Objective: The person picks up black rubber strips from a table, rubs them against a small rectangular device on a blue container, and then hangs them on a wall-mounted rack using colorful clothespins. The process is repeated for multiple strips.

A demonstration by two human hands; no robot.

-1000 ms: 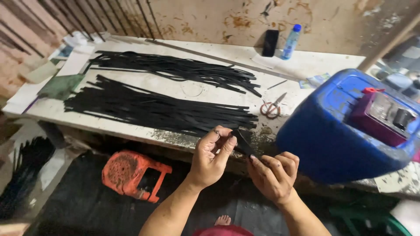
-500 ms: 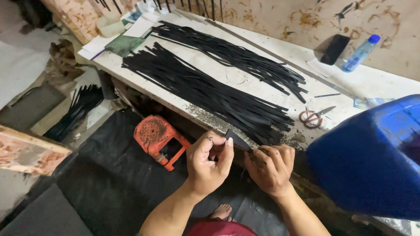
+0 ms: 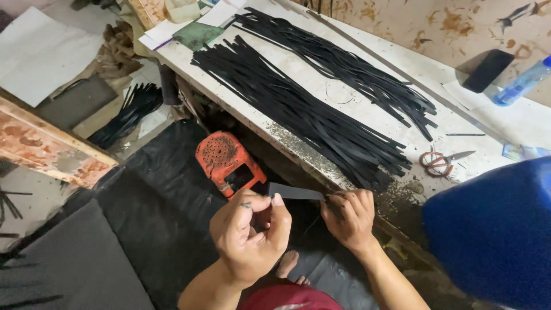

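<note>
At the far left, on the floor, a loose bundle of black strips (image 3: 129,112) lay beside a dark board, and a black mat (image 3: 155,212) covered the floor below the worktop (image 3: 367,95). An orange plastic stool (image 3: 227,161) lay tipped on that mat, just under the worktop's front edge.

The left hand (image 3: 247,232) was curled nearly closed, thumb and forefinger pinching the left end of a short black strip (image 3: 294,192). The strip ran roughly level across to the right hand (image 3: 347,218), whose fingers were folded tight around its other end. Both hands held it in the air in front of the worktop's edge, above the mat and just right of the stool.

On the worktop, two long heaps of black strips (image 3: 310,117) lay side by side, slanting from upper left to lower right. To their right lay orange-handled scissors (image 3: 439,161), and beyond them, near the wall, a black phone (image 3: 488,70) and a clear plastic bottle with a blue cap (image 3: 525,80), lying at a slant; what it held could not be told. At the far right stood a large blue plastic drum (image 3: 493,229), its contents out of sight.
</note>
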